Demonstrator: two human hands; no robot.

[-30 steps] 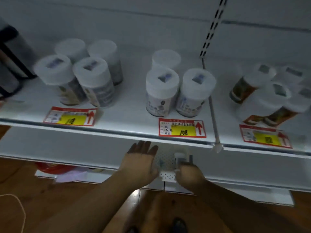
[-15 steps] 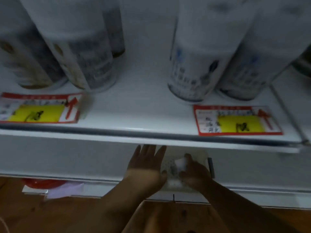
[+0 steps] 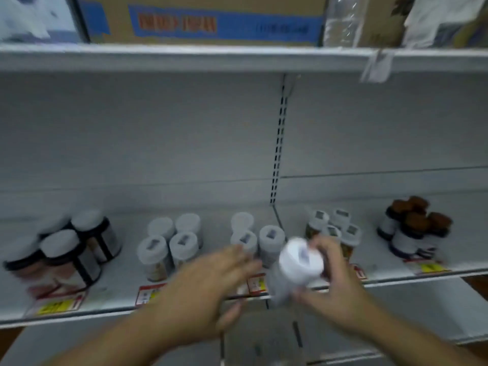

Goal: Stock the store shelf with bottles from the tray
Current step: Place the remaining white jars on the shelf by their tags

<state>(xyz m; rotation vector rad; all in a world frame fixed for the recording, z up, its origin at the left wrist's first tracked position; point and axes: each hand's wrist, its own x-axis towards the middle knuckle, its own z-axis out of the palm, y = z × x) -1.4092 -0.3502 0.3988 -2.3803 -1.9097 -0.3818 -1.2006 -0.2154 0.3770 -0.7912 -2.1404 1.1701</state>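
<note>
- The right hand (image 3: 335,294) is nearest, in front of the shelf edge; its fingers (image 3: 323,245) and thumb are clamped round a white-capped bottle (image 3: 295,270), which is held off the shelf, tilted with its cap toward the camera, and motion-blurred.
- The left hand (image 3: 208,289) is just beside the bottle on its left, palm turned toward it, fingers straight and slightly spread, holding nothing; whether it touches the bottle cannot be told.
- The white shelf (image 3: 126,262) runs across behind the hands, with red-and-yellow price tags (image 3: 56,303) along its front lip.
- Directly behind the hands stand three white-capped bottles (image 3: 270,240) of the same kind, upright and close together.
- To their left is a group of four white-capped bottles (image 3: 171,241), and further left dark jars with grey lids (image 3: 71,252).
- Right of the shelf divider is a cluster of smaller white-capped bottles (image 3: 335,227), partly hidden by the right hand, and at far right brown-capped bottles (image 3: 414,225).
- Above, on the top shelf, sits a cardboard box with a blue band (image 3: 206,19), with a clear plastic bottle (image 3: 343,19) to its right.
</note>
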